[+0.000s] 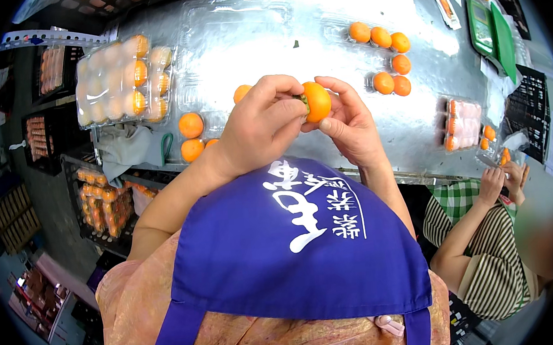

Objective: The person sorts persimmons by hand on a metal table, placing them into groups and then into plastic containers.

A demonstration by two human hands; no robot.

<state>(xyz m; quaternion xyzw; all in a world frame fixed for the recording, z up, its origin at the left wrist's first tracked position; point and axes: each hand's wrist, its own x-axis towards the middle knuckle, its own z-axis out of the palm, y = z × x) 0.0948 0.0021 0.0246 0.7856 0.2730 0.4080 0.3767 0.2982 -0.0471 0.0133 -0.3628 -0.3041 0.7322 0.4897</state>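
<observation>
A: How is the orange fruit (316, 101) held?

B: It is pinched above the metal table (267, 38), the left hand (262, 125) closed at its stem end, the right hand (348, 126) cupped behind.

A: Its handling?

B: Judged light, smooth and easily bruised; its firm sides are best gripped.

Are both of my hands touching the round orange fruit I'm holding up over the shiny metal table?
Touching. The head view shows the left hand fingertips and the right hand fingers pressed against the round orange fruit.
</observation>
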